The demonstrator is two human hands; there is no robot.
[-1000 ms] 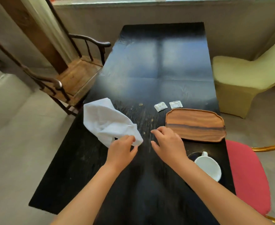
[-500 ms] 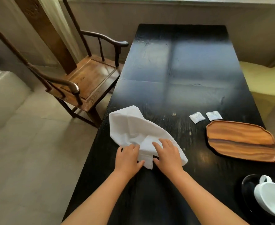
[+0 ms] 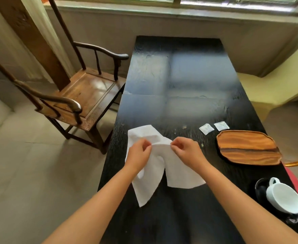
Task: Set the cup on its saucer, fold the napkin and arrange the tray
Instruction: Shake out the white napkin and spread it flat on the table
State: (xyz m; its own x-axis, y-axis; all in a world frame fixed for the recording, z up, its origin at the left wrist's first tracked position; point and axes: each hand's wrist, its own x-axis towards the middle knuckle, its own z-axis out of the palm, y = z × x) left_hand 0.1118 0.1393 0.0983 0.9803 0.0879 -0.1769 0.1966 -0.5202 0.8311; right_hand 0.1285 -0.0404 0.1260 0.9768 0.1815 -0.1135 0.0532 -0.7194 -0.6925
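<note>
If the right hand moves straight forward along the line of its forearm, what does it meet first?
The right hand, pinching the napkin, points forward and left. Beyond the napkin's raised edge, that line seems to cross only bare black table; the packets and tray lie to its right. Height is unclear.

Both hands [image 3: 139, 156] [image 3: 187, 153] raised, fingertips pinched.

The single head-worn camera looked forward and steeply down along the black table [image 3: 188, 81] from its near end. It sat close above both hands, with the wooden armchair [image 3: 84, 95] at frame left and the window sill [image 3: 162, 13] across the top.
</note>
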